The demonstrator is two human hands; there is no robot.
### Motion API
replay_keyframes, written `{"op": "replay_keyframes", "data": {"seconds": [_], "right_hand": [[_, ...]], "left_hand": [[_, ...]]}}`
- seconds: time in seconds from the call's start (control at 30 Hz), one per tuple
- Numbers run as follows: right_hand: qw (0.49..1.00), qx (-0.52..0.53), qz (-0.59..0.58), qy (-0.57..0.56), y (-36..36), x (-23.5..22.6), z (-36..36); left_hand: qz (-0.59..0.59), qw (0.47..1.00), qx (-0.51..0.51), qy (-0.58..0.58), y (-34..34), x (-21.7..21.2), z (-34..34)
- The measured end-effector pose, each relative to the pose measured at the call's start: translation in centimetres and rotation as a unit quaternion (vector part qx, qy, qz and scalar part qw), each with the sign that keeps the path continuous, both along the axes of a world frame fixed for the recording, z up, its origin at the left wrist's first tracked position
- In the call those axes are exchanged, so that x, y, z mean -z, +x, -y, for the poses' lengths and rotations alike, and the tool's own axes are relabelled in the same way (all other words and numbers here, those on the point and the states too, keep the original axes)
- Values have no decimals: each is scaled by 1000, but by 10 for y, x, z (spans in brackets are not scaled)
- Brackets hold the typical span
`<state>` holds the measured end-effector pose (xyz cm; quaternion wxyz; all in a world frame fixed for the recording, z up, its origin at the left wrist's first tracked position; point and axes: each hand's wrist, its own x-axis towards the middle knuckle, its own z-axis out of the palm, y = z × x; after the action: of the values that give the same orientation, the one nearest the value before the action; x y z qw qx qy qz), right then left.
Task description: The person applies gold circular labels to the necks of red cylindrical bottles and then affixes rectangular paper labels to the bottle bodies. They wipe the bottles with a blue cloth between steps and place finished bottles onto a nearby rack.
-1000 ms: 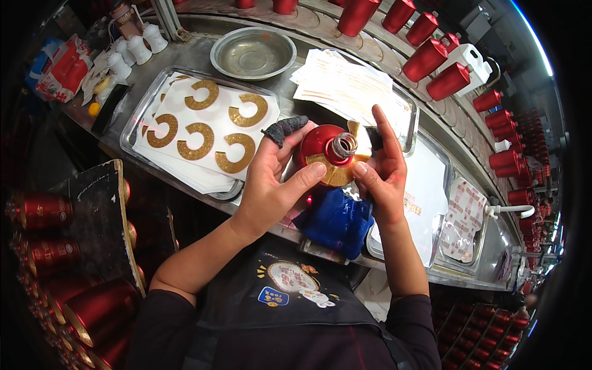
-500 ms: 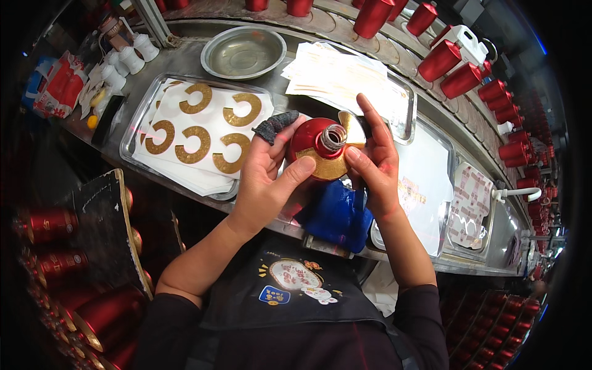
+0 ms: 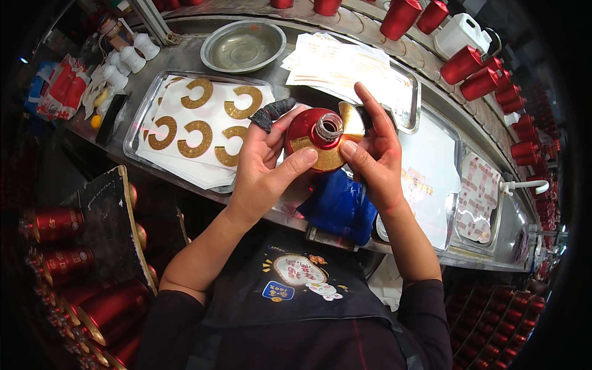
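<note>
At the lower left, rows of red bottles (image 3: 58,225) next to a dark panel (image 3: 105,203) with a pale edge. Above them, at the left end of the table (image 3: 184,58), a red-and-white bag (image 3: 61,92) and a cluster of white containers (image 3: 131,60). Then a metal tray (image 3: 138,123) with white sheets bearing gold C-shaped pieces (image 3: 162,132), and just behind it a round metal basin (image 3: 240,52).

In the middle, near the front edge of the table, a single red bottle (image 3: 298,126) between both hands, open neck tilted toward the camera. On its left side, the left hand (image 3: 262,166), fingers grasping the bottle, thumb against the gold piece (image 3: 327,161), one finger in a black cover (image 3: 271,114). Around the front of the shoulder, that gold piece, right end standing up beside the neck. On the right side, the right hand (image 3: 377,163), fingers also grasping the bottle, partly hidden behind it, thumb pressed on the gold piece, index finger straight up. Below, a blue bundle (image 3: 342,206).

Farther right, printed sheets (image 3: 336,65), a white jug (image 3: 462,34) among more red bottles, and a white pipe (image 3: 524,186)
</note>
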<state>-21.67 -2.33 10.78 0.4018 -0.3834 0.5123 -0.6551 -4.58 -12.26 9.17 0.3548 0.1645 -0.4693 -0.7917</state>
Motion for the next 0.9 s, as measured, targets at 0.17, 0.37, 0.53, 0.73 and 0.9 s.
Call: {"op": "replay_keyframes", "data": {"seconds": [0.17,0.37,0.53,0.73,0.9], "right_hand": [[1000,5,6,-23,0,0,1],[999,10,-39,-23,-3,3,2],[1000,4,-8,-18,-3,6,5],[1000,2,-20,-8,-5,2,4],[1000,-7,-20,-9,-4,1,3]], "left_hand": [[11,1000,-5,-19,0,-1,1],[20,999,-24,-1,-3,-6,-3],[24,999,-36,6,-4,-7,-5],[31,998,-54,-4,-4,4,-4],[98,920,-162,-344,10,13,-19]]}}
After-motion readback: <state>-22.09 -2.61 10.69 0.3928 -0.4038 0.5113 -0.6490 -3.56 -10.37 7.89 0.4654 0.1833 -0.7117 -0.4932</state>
